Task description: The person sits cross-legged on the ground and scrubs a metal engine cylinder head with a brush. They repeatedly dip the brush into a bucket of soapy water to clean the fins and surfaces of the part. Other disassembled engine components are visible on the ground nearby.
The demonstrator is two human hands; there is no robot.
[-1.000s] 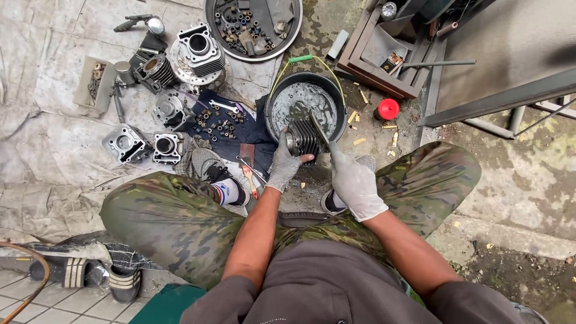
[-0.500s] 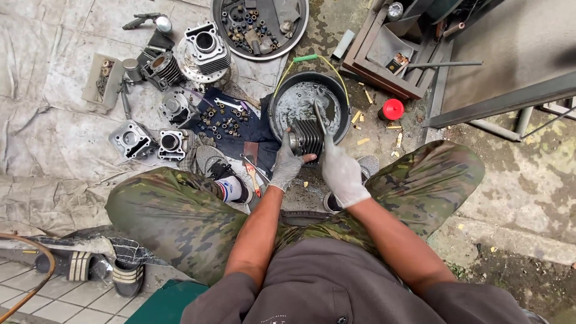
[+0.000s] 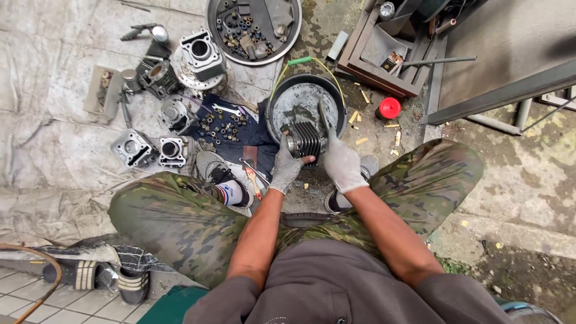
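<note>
The person squats on the ground with both gloved hands out over a round black basin of grey, murky liquid at twelve o'clock from the knees. The left hand, in a dirty grey work glove, grips a finned dark metal engine cylinder from below, its fingers curled tight around the near end of the cylinder. The cylinder lies on its side at the near rim of the basin, at the six o'clock edge of it, fins running upright. The right hand, gloved the same way, is closed around a thin dark brush-like tool whose tip slants up over the cylinder and the liquid; hand and cylinder are just beside each other.

At nine o'clock from the basin a dark blue cloth carries scattered small nuts and bolts. Farther out at ten o'clock stand several grey cast engine blocks and cylinder heads on pale sheeting. At eleven o'clock a round metal tray holds more small parts. A red cap lies at three o'clock from the basin, near a brown wooden box at one o'clock.
</note>
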